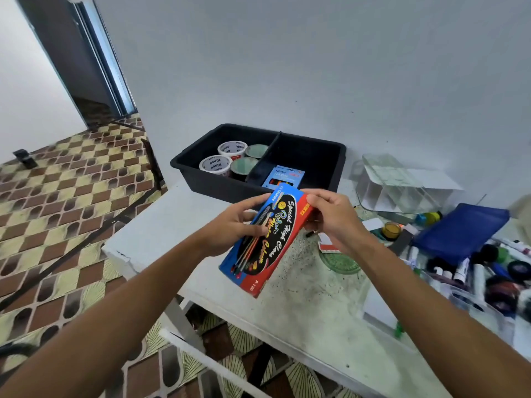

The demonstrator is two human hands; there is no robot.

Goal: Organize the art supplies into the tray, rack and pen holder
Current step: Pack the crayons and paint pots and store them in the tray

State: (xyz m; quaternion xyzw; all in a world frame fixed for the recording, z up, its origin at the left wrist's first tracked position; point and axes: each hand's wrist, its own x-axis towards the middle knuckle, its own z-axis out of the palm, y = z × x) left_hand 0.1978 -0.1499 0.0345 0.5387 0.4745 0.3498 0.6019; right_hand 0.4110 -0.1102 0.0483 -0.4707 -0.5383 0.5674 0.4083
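— Where's the pencil box (pixel 265 239)?
— Clamped in both grips, left hand (pixel 232 225) and right hand (pixel 330 219), above the surface (pixel 161 225); its long axis points at the tray (pixel 337 156) just beyond.

White-painted desk (pixel 161 225) with a speckled, worn top, set against a pale wall. At its far edge stands a black plastic two-compartment tray (pixel 336 165). To the right of the tray rests a clear plastic rack with white dividers (pixel 385 185). Further right lie a dark blue zip pouch (pixel 459 231), a small yellow-lidded paint jar (pixel 391 229) and a blurred clutter of tubes and markers (pixel 465 268). A green circular stain (pixel 339 262) marks the top.
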